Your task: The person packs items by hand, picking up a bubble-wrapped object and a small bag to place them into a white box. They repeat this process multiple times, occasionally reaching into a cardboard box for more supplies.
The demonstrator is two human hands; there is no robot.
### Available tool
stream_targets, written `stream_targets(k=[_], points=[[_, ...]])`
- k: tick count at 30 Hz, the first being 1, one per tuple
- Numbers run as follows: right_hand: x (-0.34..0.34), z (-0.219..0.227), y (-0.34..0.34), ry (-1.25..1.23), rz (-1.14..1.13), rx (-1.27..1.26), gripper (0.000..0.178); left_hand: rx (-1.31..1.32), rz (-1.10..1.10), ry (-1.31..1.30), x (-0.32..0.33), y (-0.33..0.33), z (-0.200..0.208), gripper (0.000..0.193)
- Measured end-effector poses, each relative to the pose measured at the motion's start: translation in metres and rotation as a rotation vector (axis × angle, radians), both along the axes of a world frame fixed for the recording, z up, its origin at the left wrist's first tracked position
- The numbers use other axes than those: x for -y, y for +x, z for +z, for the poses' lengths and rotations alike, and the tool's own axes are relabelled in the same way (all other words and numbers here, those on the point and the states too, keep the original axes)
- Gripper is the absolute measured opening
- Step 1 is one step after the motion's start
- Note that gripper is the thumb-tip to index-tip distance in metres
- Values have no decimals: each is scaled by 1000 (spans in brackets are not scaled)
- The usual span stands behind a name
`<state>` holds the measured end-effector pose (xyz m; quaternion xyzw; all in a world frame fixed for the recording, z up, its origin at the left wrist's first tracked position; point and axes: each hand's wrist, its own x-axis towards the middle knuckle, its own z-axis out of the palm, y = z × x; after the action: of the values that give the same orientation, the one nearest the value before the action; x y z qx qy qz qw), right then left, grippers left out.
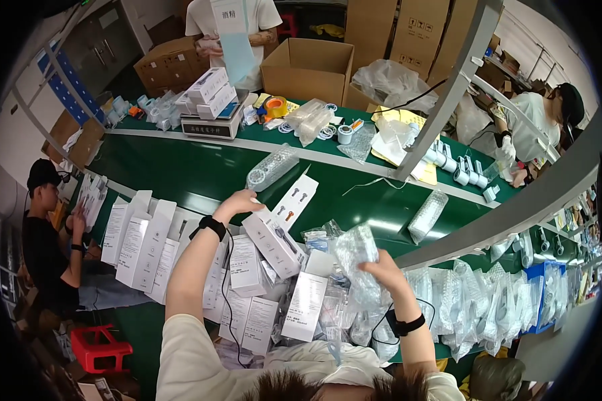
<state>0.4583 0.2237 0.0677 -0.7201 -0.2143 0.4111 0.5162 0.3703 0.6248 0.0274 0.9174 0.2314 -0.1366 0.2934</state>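
Note:
My left hand (242, 203) grips the upper end of a white printed box (271, 242), which leans to the right over other boxes. A long flap (295, 200) with small product pictures stands out from its far end. In my right hand (385, 271) is a clear bubble-wrap bag (358, 257), held up to the right of the box; its contents are hard to make out. White boxes (306, 304) and clear bags (334, 314) crowd the bench beneath my hands. Bubble-wrapped items (272, 168) lie on the green surface beyond.
More upright white boxes (137, 248) stand at left. A row of bubble-wrapped items (495, 304) and a blue bin (535, 321) are at right. Grey metal posts (441, 100) cross the view. A scale (211, 127) bears boxes at the far side. Other people work around the bench.

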Motion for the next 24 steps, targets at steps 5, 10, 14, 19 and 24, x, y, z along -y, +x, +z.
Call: stream_targets(k=[5,10,14,19,24], points=[[-46,-20,46,125,-375,-346,36,-190,70,-453,34,7,-22,67],[-108,-36,91,-23,-68,-300,43,-178,-134,-279,56,28,-8,63],[-135,-90,93,61,137,-166,49,-148,-212,-155,59,52,14,61],[-150,-159,73,-67,536,69,63,26,-117,290,15,76,-27,67],[-145,-114,54,-362,708,-23,59,-81,59,-39,-26,82,-72,76]])
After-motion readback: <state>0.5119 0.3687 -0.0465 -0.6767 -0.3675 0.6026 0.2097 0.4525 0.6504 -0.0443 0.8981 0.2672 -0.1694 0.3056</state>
